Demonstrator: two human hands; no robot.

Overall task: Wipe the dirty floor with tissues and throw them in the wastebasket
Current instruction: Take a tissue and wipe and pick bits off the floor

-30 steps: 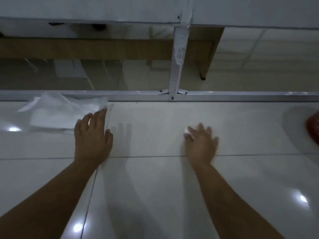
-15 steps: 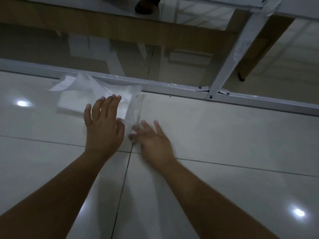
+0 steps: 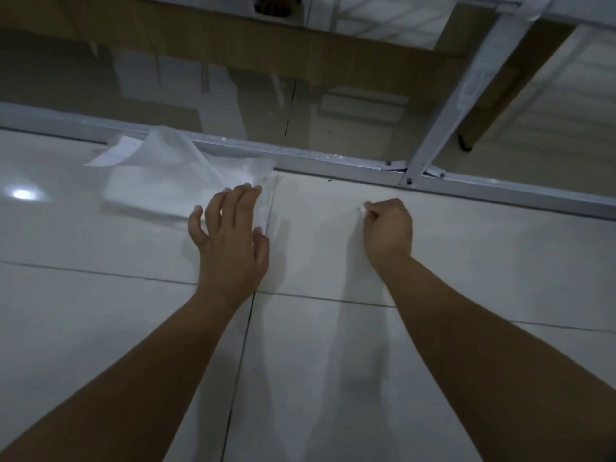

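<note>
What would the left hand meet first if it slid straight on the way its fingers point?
Probably the white pack of tissues: the left hand points up and slightly right, fingertips already at the pack's near right corner. Past that lies the grey metal floor rail. Depth is unclear.

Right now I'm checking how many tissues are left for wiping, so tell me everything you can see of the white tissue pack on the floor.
The white tissue pack looks like a soft stack of thin paper sheets in clear film, lying flat on the glossy pale tiled floor. One loose sheet stands up from its top, crumpled and tilted. Its far edge lies against the grey metal frame rail. The left hand, fingers spread, rests at its near right corner, fingertips at the wrapper. The number of sheets cannot be told.
</note>
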